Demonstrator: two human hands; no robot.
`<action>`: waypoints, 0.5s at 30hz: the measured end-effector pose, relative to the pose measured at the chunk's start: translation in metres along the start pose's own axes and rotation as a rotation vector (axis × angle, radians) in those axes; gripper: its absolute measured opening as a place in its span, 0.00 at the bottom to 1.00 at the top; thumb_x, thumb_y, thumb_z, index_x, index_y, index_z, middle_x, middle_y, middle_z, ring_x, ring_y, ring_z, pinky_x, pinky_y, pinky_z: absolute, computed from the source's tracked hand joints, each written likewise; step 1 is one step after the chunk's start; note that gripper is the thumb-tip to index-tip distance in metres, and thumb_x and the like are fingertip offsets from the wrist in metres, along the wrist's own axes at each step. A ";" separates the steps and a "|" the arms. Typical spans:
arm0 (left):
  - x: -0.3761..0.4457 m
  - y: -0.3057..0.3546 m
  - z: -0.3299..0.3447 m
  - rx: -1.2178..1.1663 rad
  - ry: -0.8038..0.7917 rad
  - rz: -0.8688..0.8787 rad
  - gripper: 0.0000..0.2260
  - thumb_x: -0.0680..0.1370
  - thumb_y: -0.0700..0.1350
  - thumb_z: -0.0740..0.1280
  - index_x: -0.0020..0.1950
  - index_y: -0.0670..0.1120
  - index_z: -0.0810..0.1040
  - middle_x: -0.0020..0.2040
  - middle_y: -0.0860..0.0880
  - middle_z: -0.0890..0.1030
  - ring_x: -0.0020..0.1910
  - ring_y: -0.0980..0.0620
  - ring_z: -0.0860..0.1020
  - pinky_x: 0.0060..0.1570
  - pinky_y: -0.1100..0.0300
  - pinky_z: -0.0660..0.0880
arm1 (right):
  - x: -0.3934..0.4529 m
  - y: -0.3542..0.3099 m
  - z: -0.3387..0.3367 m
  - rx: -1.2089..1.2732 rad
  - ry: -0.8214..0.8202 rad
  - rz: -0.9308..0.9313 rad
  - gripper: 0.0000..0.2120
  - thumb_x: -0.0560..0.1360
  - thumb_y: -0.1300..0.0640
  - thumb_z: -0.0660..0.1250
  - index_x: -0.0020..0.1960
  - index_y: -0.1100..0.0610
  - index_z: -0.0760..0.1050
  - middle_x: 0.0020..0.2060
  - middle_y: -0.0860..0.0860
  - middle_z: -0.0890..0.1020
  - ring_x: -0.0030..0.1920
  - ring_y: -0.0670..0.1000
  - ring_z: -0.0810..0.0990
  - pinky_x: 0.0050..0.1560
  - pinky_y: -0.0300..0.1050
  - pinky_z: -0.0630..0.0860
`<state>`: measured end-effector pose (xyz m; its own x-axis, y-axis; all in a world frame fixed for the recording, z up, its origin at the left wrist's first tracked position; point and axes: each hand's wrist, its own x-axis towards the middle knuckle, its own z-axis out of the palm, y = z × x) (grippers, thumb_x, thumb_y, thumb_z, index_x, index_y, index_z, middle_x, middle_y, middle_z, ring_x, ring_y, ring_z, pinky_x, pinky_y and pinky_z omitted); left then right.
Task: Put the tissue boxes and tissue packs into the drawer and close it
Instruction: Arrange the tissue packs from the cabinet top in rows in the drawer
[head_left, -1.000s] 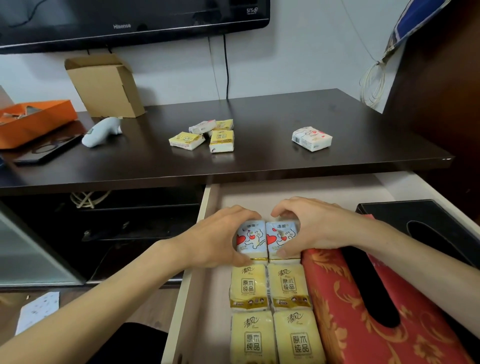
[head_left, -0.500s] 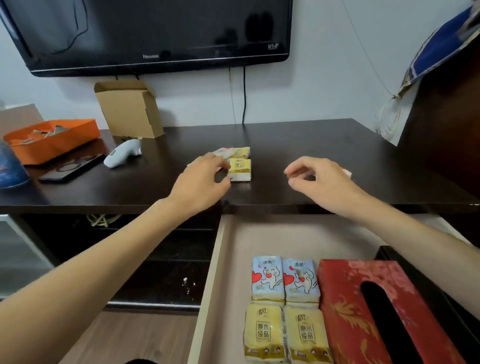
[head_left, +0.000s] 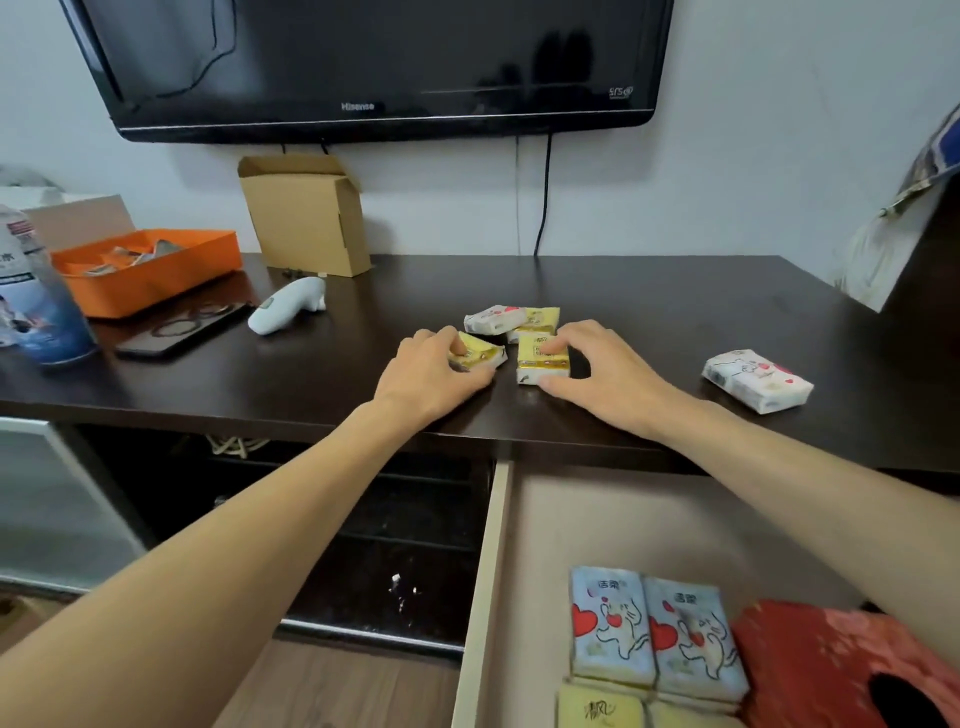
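Note:
On the dark table top (head_left: 649, 312), my left hand (head_left: 431, 371) closes around a yellow tissue pack (head_left: 480, 353). My right hand (head_left: 597, 371) grips a second yellow tissue pack (head_left: 540, 358) beside it. Just behind lie a white pack with red hearts (head_left: 493, 318) and another yellow pack (head_left: 543, 318). A further white pack (head_left: 756, 380) lies apart at the right. Below, the open drawer (head_left: 483, 597) holds two blue-white packs (head_left: 654, 629), yellow packs (head_left: 597, 709) in front of them, and a red tissue box (head_left: 810, 665).
A television (head_left: 374, 67) hangs on the wall above. At the table's back left are a cardboard box (head_left: 306, 213), an orange tray (head_left: 150, 267), a white handheld device (head_left: 285, 312), a black phone (head_left: 182, 330) and a blue-white container (head_left: 31, 306). A dark cabinet side stands at right.
Both hands left the packs in the drawer, rose to the table top and closed on the two yellow packs. The view tilted upward.

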<state>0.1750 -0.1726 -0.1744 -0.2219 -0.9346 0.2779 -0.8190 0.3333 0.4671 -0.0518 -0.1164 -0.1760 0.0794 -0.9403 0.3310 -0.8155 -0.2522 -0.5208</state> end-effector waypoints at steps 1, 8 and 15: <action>-0.004 0.000 -0.001 -0.006 -0.006 0.007 0.18 0.71 0.64 0.69 0.51 0.52 0.76 0.56 0.47 0.77 0.57 0.46 0.74 0.53 0.50 0.75 | -0.002 -0.001 -0.001 -0.003 0.004 0.002 0.17 0.76 0.50 0.74 0.64 0.50 0.78 0.69 0.49 0.75 0.69 0.53 0.71 0.60 0.44 0.65; -0.032 0.008 -0.016 0.107 -0.095 0.093 0.13 0.70 0.60 0.70 0.47 0.54 0.74 0.50 0.52 0.75 0.61 0.47 0.68 0.49 0.51 0.70 | -0.032 -0.011 -0.026 -0.068 -0.080 0.026 0.14 0.74 0.46 0.75 0.56 0.48 0.77 0.62 0.49 0.79 0.64 0.54 0.75 0.60 0.52 0.71; -0.067 0.040 -0.036 0.040 -0.248 0.116 0.14 0.67 0.55 0.75 0.49 0.54 0.77 0.56 0.48 0.79 0.55 0.48 0.75 0.51 0.52 0.74 | -0.079 -0.023 -0.044 0.017 -0.020 0.085 0.20 0.67 0.44 0.80 0.54 0.45 0.75 0.56 0.48 0.78 0.57 0.52 0.79 0.60 0.56 0.77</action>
<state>0.1758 -0.0918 -0.1444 -0.4342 -0.8940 0.1111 -0.7995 0.4392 0.4097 -0.0647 -0.0269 -0.1559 0.0213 -0.9628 0.2694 -0.8100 -0.1745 -0.5599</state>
